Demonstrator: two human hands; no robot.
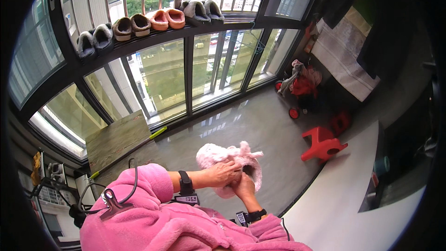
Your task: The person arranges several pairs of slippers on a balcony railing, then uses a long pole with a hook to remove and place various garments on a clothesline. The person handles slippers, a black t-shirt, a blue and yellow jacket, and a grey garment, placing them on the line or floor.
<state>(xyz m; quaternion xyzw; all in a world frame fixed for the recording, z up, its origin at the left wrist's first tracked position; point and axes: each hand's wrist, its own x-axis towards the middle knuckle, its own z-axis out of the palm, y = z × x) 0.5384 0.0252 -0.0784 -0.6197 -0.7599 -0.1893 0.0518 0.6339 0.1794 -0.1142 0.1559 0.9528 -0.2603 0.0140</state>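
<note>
A pair of fluffy pale pink slippers (212, 154) is held in front of me, above the grey floor. My left hand (223, 174) comes from the left and lies over the slippers' middle, its fingers bent against the fluff. Lower and a little to the right, my right hand (244, 184) grips the edge by the dark opening of the nearer slipper, its fingertips partly hidden inside or behind it. The two hands touch. Small tufts stick up at the slippers' far side. Both wrists wear black straps with small devices.
Pairs of fluffy slippers (159, 19) stand on the window rail ahead. A red plastic stool (322, 143) is on the floor at right, near a cloth-covered item with red wheels (293, 113). A white curved counter (331, 195) lies at lower right, a board (118, 139) at left.
</note>
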